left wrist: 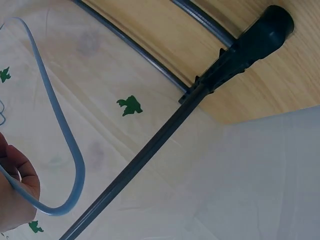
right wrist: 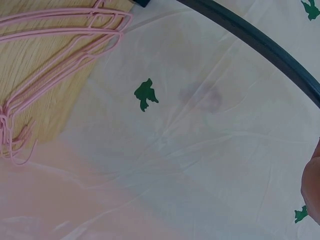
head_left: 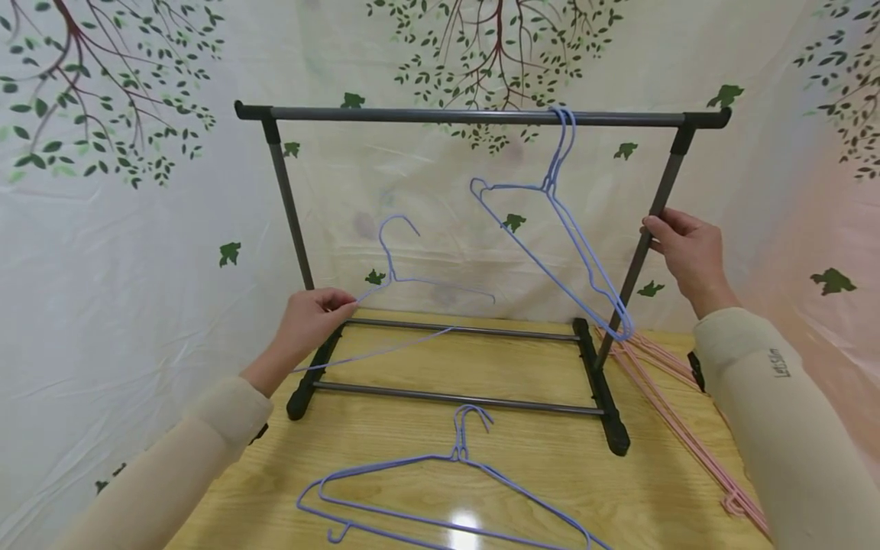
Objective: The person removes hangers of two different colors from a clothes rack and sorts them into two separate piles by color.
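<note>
My left hand (head_left: 305, 325) pinches a blue wire clothes hanger (head_left: 390, 263) by its left shoulder, beside the left post of a black garment rack (head_left: 440, 116). The hook of that hanger points up, below the level of the rack's top bar. In the left wrist view, the hanger's rounded corner (left wrist: 80, 170) shows close to the fingers. My right hand (head_left: 687, 256) grips the rack's right post (head_left: 665, 186) about midway up, thumb in front. Blue hangers (head_left: 550, 183) hang by their hooks from the top bar, right of its middle, their right ends low near the right post.
More blue hangers (head_left: 392, 464) lie on the wooden table (head_left: 227, 496) in front of the rack. Several pink hangers (right wrist: 107, 32) lie at the table's right, by the rack's right foot (head_left: 605, 397). A leaf-patterned cloth (head_left: 151, 252) stands behind.
</note>
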The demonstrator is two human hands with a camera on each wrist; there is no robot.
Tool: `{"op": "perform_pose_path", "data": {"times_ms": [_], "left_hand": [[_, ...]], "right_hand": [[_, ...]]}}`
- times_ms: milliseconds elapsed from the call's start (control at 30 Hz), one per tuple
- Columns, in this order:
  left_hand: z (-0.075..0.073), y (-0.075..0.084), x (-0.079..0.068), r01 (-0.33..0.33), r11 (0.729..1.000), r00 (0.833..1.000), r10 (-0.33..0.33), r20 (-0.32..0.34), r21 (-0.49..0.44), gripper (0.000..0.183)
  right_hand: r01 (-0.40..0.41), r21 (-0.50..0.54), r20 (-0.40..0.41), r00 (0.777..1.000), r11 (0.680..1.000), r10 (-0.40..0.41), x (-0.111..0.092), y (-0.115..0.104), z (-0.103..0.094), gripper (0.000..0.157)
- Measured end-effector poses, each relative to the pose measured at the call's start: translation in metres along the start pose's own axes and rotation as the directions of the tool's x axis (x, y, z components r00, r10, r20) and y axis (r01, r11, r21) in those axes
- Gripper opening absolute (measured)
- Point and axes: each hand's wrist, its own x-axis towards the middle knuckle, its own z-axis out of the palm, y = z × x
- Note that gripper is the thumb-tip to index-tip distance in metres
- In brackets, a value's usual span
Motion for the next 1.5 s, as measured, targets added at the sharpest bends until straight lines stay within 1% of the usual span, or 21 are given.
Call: {"op": "perform_pose_path", "data": {"times_ms": [200,300,467,533,667,767,900,967,1167,1367,1500], "left_hand": [[0.012,-0.008,-0.006,0.003,0.999,0.997,0.001,0.08,-0.045,0.018],[0.018,-0.011,-0.011,0.009,0.999,0.993,-0.003,0.12,-0.054,0.016],[0.032,-0.014,-0.019,-0.003,0.997,0.983,0.016,0.181,-0.073,0.015],[0.037,-0.014,-0.022,-0.004,0.995,0.977,0.025,0.21,-0.1,0.013],[0.048,-0.013,-0.029,-0.009,0.992,0.965,0.042,0.26,-0.128,0.011],[0.055,-0.013,-0.033,0.005,0.99,0.956,0.036,0.29,-0.139,0.011],[0.064,-0.014,-0.039,0.021,0.985,0.945,0.036,0.325,-0.172,0.012],[0.067,-0.015,-0.041,0.014,0.984,0.94,0.048,0.338,-0.179,0.013],[0.076,-0.013,-0.05,0.017,0.978,0.921,0.067,0.384,-0.21,0.014],[0.083,-0.009,-0.059,0.069,0.962,0.896,0.057,0.441,-0.265,0.016],[0.089,-0.008,-0.067,0.09,0.953,0.872,0.065,0.485,-0.29,0.015]], "right_hand": [[-0.009,-0.002,-0.001,1.0,1.0,0.009,0.001,0.0,-0.001,0.053],[-0.014,-0.008,0.001,1.0,1.0,0.014,0.001,0.0,-0.001,0.052],[-0.025,-0.046,0.001,1.0,0.999,0.025,0.001,0.0,0.0,0.052],[-0.038,-0.047,-0.001,0.999,0.998,0.038,0.0,0.0,0.0,0.052],[-0.05,-0.094,-0.009,0.999,0.994,0.049,-0.001,-0.001,0.001,0.052],[-0.046,-0.124,-0.011,0.999,0.991,0.045,-0.001,-0.002,0.001,0.054],[-0.041,-0.093,-0.009,0.999,0.995,0.04,-0.001,-0.002,0.001,0.055],[-0.04,-0.079,-0.009,0.999,0.996,0.04,-0.001,-0.002,0.002,0.055],[-0.042,-0.08,-0.008,0.999,0.996,0.042,0.0,-0.002,0.001,0.054],[-0.008,-0.072,-0.006,1.0,0.997,0.007,-0.001,0.0,0.0,0.047],[0.004,-0.078,-0.007,1.0,0.997,-0.004,-0.001,0.0,0.0,0.045]]}}
